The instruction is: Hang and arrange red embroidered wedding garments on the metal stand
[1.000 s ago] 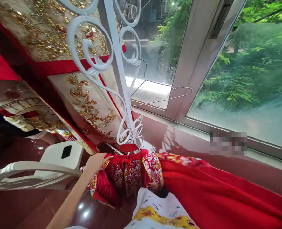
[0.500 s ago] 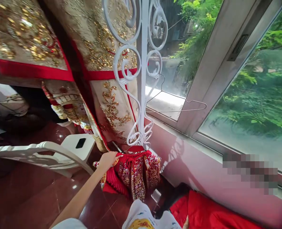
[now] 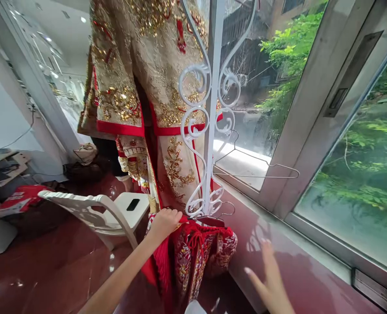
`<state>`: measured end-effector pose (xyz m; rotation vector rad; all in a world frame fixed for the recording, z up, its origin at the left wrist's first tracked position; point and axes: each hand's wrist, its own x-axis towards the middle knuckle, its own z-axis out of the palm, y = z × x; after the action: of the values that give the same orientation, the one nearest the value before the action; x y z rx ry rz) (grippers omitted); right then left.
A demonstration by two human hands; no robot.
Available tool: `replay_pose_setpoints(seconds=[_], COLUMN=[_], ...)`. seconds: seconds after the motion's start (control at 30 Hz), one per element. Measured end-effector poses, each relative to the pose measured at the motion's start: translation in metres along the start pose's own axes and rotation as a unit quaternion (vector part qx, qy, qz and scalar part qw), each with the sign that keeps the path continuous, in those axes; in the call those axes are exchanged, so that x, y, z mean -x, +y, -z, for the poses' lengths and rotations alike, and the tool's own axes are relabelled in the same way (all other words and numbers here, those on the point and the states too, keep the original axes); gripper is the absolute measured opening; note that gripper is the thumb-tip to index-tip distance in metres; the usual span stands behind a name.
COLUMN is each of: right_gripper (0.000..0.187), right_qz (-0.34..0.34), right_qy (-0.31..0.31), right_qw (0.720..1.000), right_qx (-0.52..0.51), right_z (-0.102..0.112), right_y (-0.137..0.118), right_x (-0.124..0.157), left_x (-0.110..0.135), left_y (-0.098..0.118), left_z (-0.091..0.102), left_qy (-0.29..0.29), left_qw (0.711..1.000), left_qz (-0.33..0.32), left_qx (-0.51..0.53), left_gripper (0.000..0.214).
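My left hand (image 3: 166,223) is closed round the left end of the waistband of a red skirt (image 3: 196,261) with gold and silver embroidery. The skirt hangs on a clothes hanger (image 3: 228,210), whose wire hook rises free to the right of the white scrollwork post. A red drawstring bow lies at the front of the waistband. My right hand (image 3: 272,279) is right of the skirt in front of the pink wall, holding nothing, with thumb and forefinger spread. Above the skirt hangs a long cream robe (image 3: 176,104) with gold beading and red borders.
The white scrollwork post (image 3: 213,87) stands between the robe and the window. A bare wire hanger (image 3: 255,162) hangs beside it. On the left is a white chair (image 3: 91,209) bearing a black phone (image 3: 133,204).
My left hand has lifted the skirt a little, and the hanger's hook now shows clearly. My right hand has come into view at the lower right. The camera view has tilted upward.
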<state>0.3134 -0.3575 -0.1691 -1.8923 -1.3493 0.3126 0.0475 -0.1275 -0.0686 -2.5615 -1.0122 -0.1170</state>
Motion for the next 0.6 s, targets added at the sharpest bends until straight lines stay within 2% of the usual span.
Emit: replay_pose_setpoints(seconds=[0.07,0.13,0.17,0.23,0.27,0.33,0.43,0.53,0.6], right_gripper=[0.071,0.066,0.064,0.063,0.061,0.053,0.043,0.037,0.034], right_qz=[0.061,0.124,0.145,0.172,0.193,0.233,0.243,0.236,0.238], right_qy=[0.016,0.084,0.146,0.278,0.309,0.310,0.311,0.310,0.292], right_qw=[0.998,0.986,0.974,0.936,0.921,0.911,0.899,0.886,0.886], right_qx=[0.025,0.069,0.093,0.128,0.136,0.139,0.192,0.252,0.271], right_z=[-0.022,-0.025,-0.020,0.005,0.022,0.059,0.106,0.131,0.136], right_y=[-0.021,-0.050,-0.066,-0.098,-0.113,-0.142,-0.183,-0.212,-0.220], right_x=[-0.043,-0.078,-0.093,-0.119,-0.131,-0.155,-0.189,-0.218,-0.233], left_x=[0.009,0.015,0.016,0.011,0.006,-0.008,-0.037,-0.066,-0.077], left_y=[-0.004,-0.011,-0.016,-0.027,-0.034,-0.048,-0.070,-0.088,-0.093], left_z=[0.029,0.060,0.075,0.105,0.119,0.145,0.175,0.189,0.185], left_qy=[0.028,0.060,0.076,0.114,0.132,0.167,0.199,0.191,0.172], left_qw=[0.998,0.991,0.986,0.976,0.971,0.961,0.952,0.952,0.954], left_qz=[0.057,0.122,0.148,0.186,0.197,0.218,0.230,0.223,0.223], left_qx=[-0.010,-0.012,-0.008,0.003,0.009,0.019,0.046,0.082,0.104], left_gripper=[0.020,0.020,0.023,0.033,0.038,0.047,0.057,0.066,0.071])
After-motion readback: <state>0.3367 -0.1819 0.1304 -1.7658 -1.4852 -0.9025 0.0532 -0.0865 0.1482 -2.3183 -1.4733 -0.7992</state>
